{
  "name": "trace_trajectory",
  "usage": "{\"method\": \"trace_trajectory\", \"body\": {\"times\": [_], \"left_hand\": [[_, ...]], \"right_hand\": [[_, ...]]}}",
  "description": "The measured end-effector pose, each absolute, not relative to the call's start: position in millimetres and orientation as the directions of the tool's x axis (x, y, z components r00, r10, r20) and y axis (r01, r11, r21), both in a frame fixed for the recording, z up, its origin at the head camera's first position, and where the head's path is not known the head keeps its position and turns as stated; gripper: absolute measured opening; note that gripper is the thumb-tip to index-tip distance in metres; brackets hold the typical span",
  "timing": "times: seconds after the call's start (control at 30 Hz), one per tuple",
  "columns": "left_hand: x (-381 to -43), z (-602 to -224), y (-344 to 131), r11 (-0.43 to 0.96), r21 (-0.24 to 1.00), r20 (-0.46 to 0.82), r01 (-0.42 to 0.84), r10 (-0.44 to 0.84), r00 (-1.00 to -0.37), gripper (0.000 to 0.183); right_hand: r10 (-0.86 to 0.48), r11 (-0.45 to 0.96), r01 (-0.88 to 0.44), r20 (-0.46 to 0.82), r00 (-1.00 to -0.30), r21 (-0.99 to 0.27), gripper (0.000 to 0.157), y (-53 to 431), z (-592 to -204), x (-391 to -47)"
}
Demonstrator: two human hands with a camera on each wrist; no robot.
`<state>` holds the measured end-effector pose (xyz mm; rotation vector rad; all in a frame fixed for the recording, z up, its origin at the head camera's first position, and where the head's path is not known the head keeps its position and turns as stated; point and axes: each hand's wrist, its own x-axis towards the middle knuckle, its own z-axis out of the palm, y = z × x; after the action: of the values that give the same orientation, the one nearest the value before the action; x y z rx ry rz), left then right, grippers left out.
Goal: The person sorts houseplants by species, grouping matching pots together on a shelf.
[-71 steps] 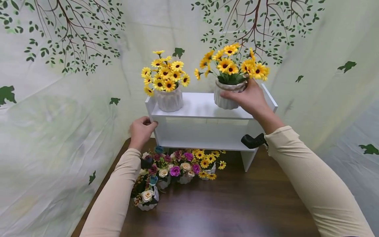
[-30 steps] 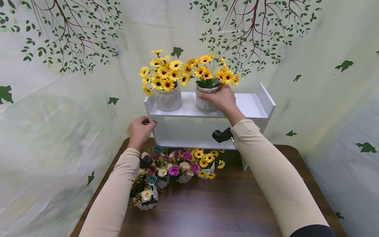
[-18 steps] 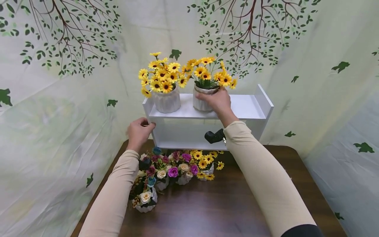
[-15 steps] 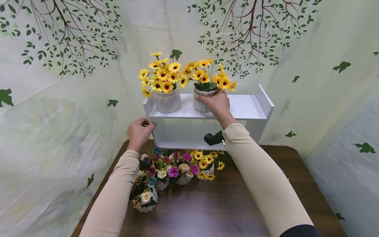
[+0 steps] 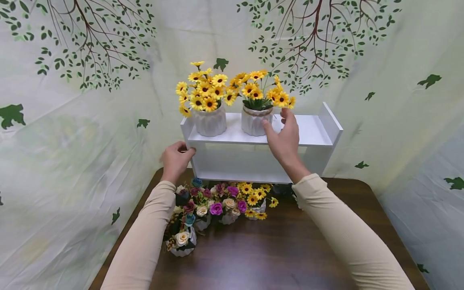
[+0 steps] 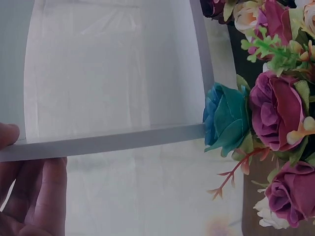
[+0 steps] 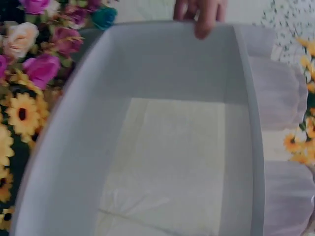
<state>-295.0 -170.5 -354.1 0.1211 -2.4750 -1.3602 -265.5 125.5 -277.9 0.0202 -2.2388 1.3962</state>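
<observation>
In the head view a white two-tier shelf (image 5: pixel 309 129) stands on the table, carrying two ribbed white pots of yellow daisy-like flowers on top. My left hand (image 5: pixel 176 160) pinches the shelf's left side panel. The left wrist view has the thumb and fingers (image 6: pixel 51 191) on opposite faces of that panel (image 6: pixel 113 142). By the right-hand flower pot (image 5: pixel 253 123), my right hand (image 5: pixel 284 141) is spread, its thumb overlapping the pot's right side and its fingers away from it. The left-hand flower pot (image 5: pixel 210 123) sits beside it, near the shelf's left end.
Several pots of roses (image 5: pixel 228 205) and a pot of small yellow flowers (image 5: pixel 257 201) line the brown table (image 5: pixel 253 257), below and in front of the shelf. A cream rose pot (image 5: pixel 182 241) stands nearest. Leaf-printed cloth (image 5: pixel 65 133) hangs around the table.
My right hand brought the right-hand flower pot leftward along the top shelf beside the other, then loosened and drew back rightward. The left hand stays at the side panel.
</observation>
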Motion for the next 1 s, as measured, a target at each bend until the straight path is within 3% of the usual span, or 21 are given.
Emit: {"method": "trace_trajectory", "body": {"times": [0.2, 0.37, 0.5, 0.63, 0.8, 1.0], "left_hand": [[-293.9, -355.1, -170.9, 0.533, 0.841, 0.26, 0.1, -0.235, -0.937, 0.031], [-295.4, -353.5, -170.0, 0.528, 0.843, 0.259, 0.106, -0.225, -0.939, 0.036], [-294.8, -352.6, -169.4, 0.53, 0.843, 0.245, 0.09, -0.23, -0.942, 0.037], [-295.1, -352.1, -170.4, 0.548, 0.833, 0.241, 0.073, -0.242, -0.94, 0.035], [-296.8, -350.4, -167.8, 0.56, 0.826, 0.242, 0.063, -0.251, -0.937, 0.034], [-297.6, -352.0, -164.4, 0.577, 0.812, 0.285, 0.094, -0.249, -0.926, 0.032]], "right_hand": [[0.124, 0.477, -0.534, 0.655, -0.746, -0.698, 0.04, 136.0, -308.9, -234.1], [-0.079, 0.594, -0.694, 0.829, -0.553, -0.407, 0.024, 154.3, -348.3, -224.7], [-0.294, 0.608, -0.767, 0.84, -0.455, -0.202, 0.02, 170.5, -379.4, -214.0], [-0.436, 0.582, -0.801, 0.777, -0.454, -0.141, 0.014, 182.9, -411.4, -204.0], [-0.457, 0.587, -0.795, 0.747, -0.483, -0.154, 0.015, 198.0, -452.0, -196.7], [-0.4, 0.639, -0.72, 0.683, -0.611, -0.269, 0.011, 208.2, -490.3, -191.6]]}}
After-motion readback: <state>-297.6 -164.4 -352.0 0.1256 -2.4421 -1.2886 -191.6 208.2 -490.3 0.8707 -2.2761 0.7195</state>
